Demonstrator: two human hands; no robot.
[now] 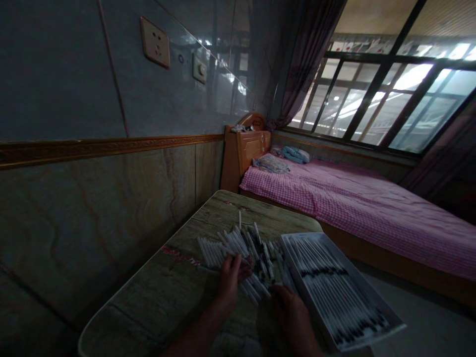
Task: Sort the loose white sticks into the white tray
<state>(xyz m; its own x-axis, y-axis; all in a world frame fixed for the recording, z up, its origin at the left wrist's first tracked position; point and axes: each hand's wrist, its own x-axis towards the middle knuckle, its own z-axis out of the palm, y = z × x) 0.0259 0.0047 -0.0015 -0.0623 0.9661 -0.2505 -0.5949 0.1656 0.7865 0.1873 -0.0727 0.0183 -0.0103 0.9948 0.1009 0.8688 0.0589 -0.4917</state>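
Note:
A loose pile of slim white pens [213, 253], several with black ends, lies on the table. My left hand [229, 282] reaches into the pile from the near side, its fingers bent around a white pen; the fingers partly cover what they hold. Right of it, my right hand [292, 312] is closed at the near edge of the pile, by the dark end of a pen [266, 290]. Its fingertips are dim and partly hidden. Beside that hand stands a shallow white tray [386, 332], holding two rows of pens [327, 292] laid side by side with black parts aligned.
The wood-patterned table [148, 307] has rounded corners and stands along a tiled wall [148, 198]. Beyond it is a bed [345, 198] with a pink checked sheet and a wooden headboard [253, 148]. A socket [155, 42] is on the wall; a window [372, 99] lies behind.

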